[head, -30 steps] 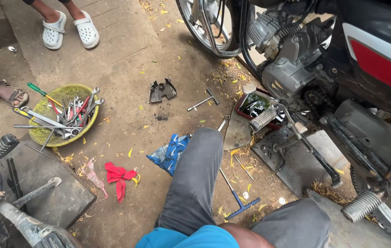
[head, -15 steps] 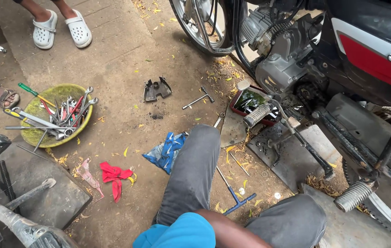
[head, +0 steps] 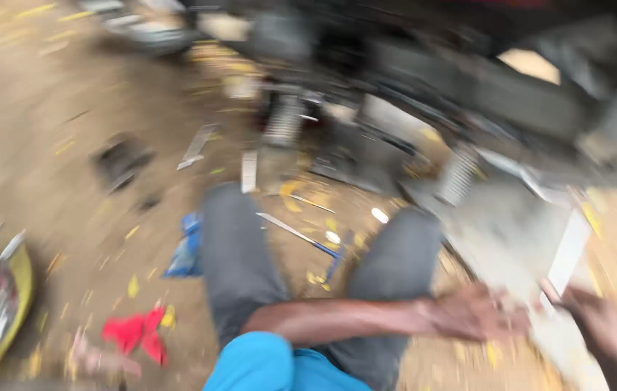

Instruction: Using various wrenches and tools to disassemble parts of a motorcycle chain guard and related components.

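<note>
Heavy blur: left hand (head: 478, 313) and right hand (head: 598, 315) meet on a pale flat panel (head: 565, 253) at 4 o'clock, finger grip unreadable, motorcycle (head: 424, 65) at 12 apparently still dismantled.

Heavy blur. From the left hand (head: 478, 313), the motorcycle (head: 424, 80) blocks 12 o'clock. A pale flat strip (head: 568, 251) stands at 2 o'clock beside the right hand (head: 598, 318). Bare ground (head: 76, 181) lies open at 10 o'clock, past both knees.
</note>
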